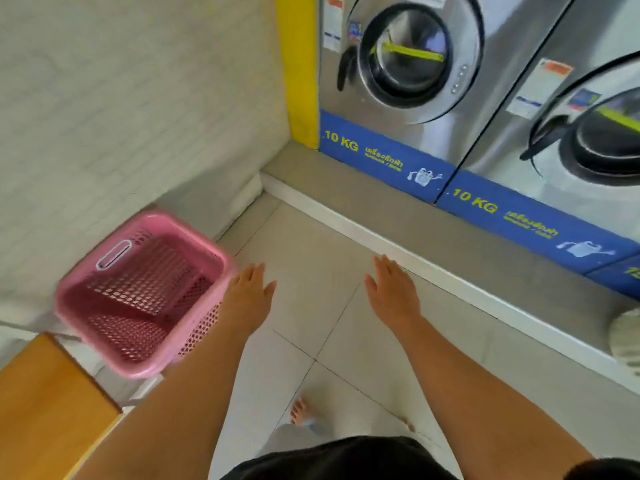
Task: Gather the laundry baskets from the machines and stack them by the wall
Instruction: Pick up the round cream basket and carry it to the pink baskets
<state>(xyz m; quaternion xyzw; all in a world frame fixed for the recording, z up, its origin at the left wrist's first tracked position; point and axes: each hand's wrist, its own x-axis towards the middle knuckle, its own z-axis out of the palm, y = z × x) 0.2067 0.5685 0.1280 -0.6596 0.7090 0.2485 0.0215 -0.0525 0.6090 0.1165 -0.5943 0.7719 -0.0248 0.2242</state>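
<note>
A pink perforated laundry basket (138, 292) stands on the floor at the left, close against the white wall (121, 98), and nothing is inside it. My left hand (247, 294) hovers just right of the basket's rim, fingers spread, holding nothing. Farther right, over the floor tiles, my right hand (391, 292) is also open and holds nothing. Two steel front-loading washing machines (408, 64) (588, 133) with blue "10 KG" bands stand on a raised step at the upper right.
A yellow-orange wooden surface (45, 407) fills the lower left corner beside the basket. The grey raised step (433, 251) with a white edge runs diagonally before the machines. A pale round object (627, 337) shows at the right edge. My bare feet stand on beige tiles.
</note>
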